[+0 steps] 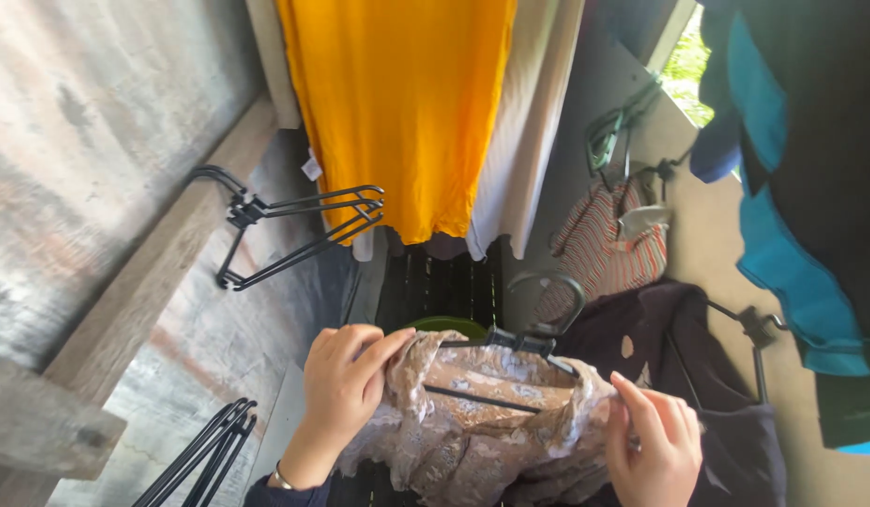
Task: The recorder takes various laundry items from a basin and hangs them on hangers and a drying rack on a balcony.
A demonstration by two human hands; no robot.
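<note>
A brownish patterned garment (473, 422) hangs on a black hanger (519, 343) low in the middle of the head view. My left hand (341, 390) pinches the garment's left shoulder over the hanger end. My right hand (653, 446) grips its right shoulder. The hanger's hook curls up just above the neckline.
An orange garment (402, 113) and a white one (529, 122) hang ahead. Empty black hangers (294, 230) hook on a wooden beam (153, 272) at left; more hangers (205, 455) sit lower left. A dark garment (707, 376), a striped one (609, 249) and a blue-black one (801, 188) hang right.
</note>
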